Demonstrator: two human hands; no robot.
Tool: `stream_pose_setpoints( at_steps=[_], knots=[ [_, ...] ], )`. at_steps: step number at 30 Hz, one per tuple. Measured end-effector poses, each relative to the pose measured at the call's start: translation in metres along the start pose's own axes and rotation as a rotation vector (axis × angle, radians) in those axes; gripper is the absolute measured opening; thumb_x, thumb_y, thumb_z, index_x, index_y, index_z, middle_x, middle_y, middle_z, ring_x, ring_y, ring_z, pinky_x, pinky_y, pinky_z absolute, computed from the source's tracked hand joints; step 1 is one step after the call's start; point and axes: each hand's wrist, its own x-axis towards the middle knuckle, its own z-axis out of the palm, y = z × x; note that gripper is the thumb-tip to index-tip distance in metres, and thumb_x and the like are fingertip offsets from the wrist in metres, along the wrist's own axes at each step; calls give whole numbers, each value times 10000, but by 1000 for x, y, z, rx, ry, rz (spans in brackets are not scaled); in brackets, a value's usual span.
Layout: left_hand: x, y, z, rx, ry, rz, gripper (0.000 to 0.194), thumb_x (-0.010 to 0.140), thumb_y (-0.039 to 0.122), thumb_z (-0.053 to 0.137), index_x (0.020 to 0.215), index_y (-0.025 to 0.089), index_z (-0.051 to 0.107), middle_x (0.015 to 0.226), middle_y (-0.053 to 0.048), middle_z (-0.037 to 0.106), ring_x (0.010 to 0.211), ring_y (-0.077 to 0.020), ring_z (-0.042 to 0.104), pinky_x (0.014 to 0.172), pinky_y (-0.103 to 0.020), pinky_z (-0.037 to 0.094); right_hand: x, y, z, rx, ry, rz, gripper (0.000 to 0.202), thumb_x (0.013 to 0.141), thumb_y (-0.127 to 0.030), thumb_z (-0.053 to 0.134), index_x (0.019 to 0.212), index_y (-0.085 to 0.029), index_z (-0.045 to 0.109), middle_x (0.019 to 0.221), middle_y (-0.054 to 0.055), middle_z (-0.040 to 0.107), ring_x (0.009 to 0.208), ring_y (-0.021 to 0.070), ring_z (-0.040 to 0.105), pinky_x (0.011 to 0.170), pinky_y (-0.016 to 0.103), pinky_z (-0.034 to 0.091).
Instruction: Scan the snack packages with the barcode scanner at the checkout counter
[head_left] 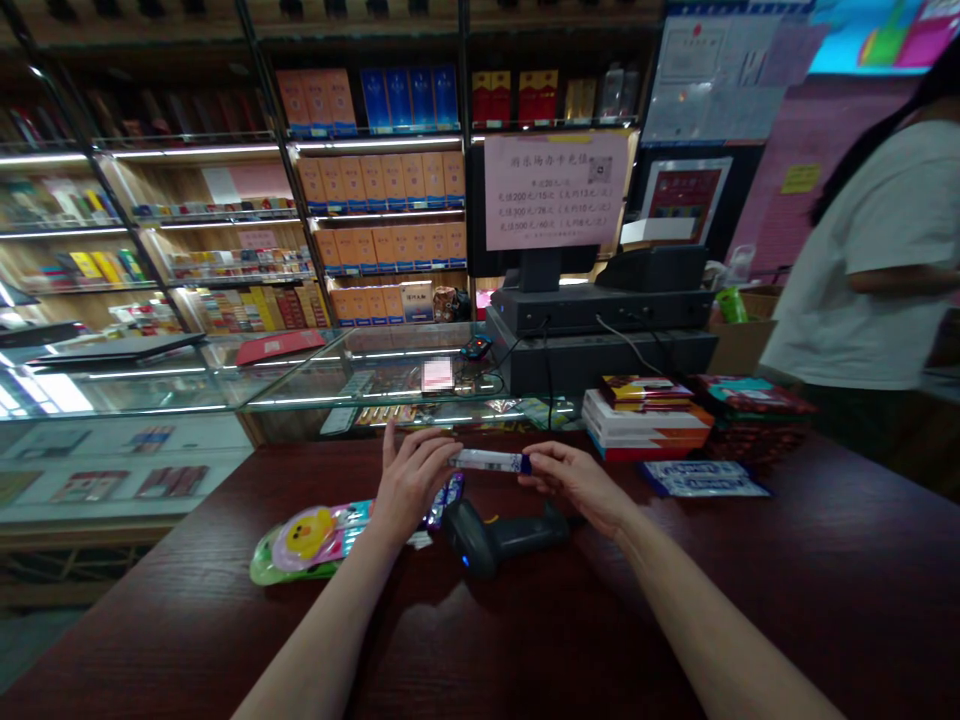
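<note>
A slim white-and-purple packet (487, 461), with what looks like a barcode on its side, is held level above the counter. My right hand (574, 482) pinches its purple right end between thumb and fingers. At the left end, the fingers of my left hand (412, 478) are closed on it, with the thumb out of sight. Below the packet lies a dark handheld barcode scanner (506, 538) with a blue light glowing. Purple shiny packets (448, 502) lie partly hidden beside my left hand. Left of that wrist is a colourful pack with a yellow duck (313, 535).
Stacked boxes (645, 420) and a blue-silver packet (705, 478) lie to the right on the dark wooden counter (847, 580). A till with a pink sign (555, 195) stands behind, next to a glass case (375, 365). A person in a white shirt (877, 270) stands at right.
</note>
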Motion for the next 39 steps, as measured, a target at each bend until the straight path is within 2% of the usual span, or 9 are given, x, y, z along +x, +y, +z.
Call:
stream_pose_setpoints(
  at_steps=[7, 9, 12, 15, 18, 22, 27, 36, 39],
  knots=[
    [-6, -17, -4, 59, 7, -64, 237, 939, 271, 604, 1171, 287, 653, 1127, -4, 752, 1178, -225, 623, 1235, -613, -51, -1, -3, -6, -244, -13, -71, 433, 731, -446, 787, 1057, -190, 662, 1057, 101, 760, 981, 236, 719, 847, 344, 520],
    [-7, -21, -6, 84, 9, -91, 224, 926, 259, 618, 1145, 282, 661, 1108, -8, 755, 1154, -223, 634, 1236, -611, -45, -3, -4, -9, -357, -87, -110, 446, 731, -444, 776, 1076, -187, 658, 1104, 109, 745, 1039, 252, 696, 903, 380, 512],
    [-10, -29, -8, 128, 11, -142, 219, 907, 239, 627, 1118, 280, 671, 1090, -20, 756, 1126, -226, 644, 1236, -611, -22, -9, -7, -11, -524, -262, -152, 466, 742, -402, 759, 1147, -197, 650, 1168, 101, 719, 1103, 267, 662, 955, 410, 493],
    [-15, -36, -8, 153, -5, -190, 236, 901, 239, 627, 1130, 281, 666, 1093, -31, 751, 1127, -236, 641, 1233, -616, -7, -17, -10, -8, -746, -404, -200, 584, 718, -334, 781, 1272, -245, 618, 1255, 69, 676, 1187, 273, 604, 1035, 419, 431],
    [-20, -43, -6, 165, -14, -227, 247, 902, 247, 622, 1142, 286, 663, 1110, -42, 744, 1128, -242, 639, 1226, -628, 12, -24, -9, -2, -946, -460, -214, 738, 654, -299, 826, 1348, -305, 574, 1313, 49, 626, 1219, 284, 555, 1053, 423, 396],
    [-23, -47, -5, 180, -7, -286, 246, 906, 270, 615, 1147, 287, 657, 1118, -47, 738, 1126, -248, 640, 1217, -640, 43, -26, -3, 5, -1100, -481, -248, 778, 631, -300, 836, 1357, -305, 557, 1270, 46, 618, 1160, 277, 552, 1004, 403, 399],
    [-25, -52, -6, 203, 11, -328, 242, 905, 290, 625, 1146, 285, 648, 1086, -40, 742, 1124, -258, 638, 1208, -653, 20, -23, 4, 9, -1174, -481, -269, 709, 654, -271, 797, 1324, -291, 566, 1199, 39, 633, 1102, 265, 567, 962, 390, 391],
    [-23, -50, -11, 218, 68, -360, 233, 892, 257, 625, 1121, 278, 659, 1059, -54, 745, 1116, -271, 639, 1199, -673, 39, -24, 6, 10, -1150, -505, -358, 607, 705, -196, 683, 1294, -293, 577, 1198, 24, 658, 1064, 239, 607, 950, 352, 390],
    [-23, -50, -10, 219, 68, -359, 235, 891, 247, 620, 1120, 276, 664, 1080, -59, 742, 1121, -271, 637, 1201, -673, 46, -23, 5, 9, -1149, -475, -402, 573, 705, -171, 649, 1263, -291, 600, 1178, 20, 669, 1055, 233, 617, 938, 348, 398]
  ],
)
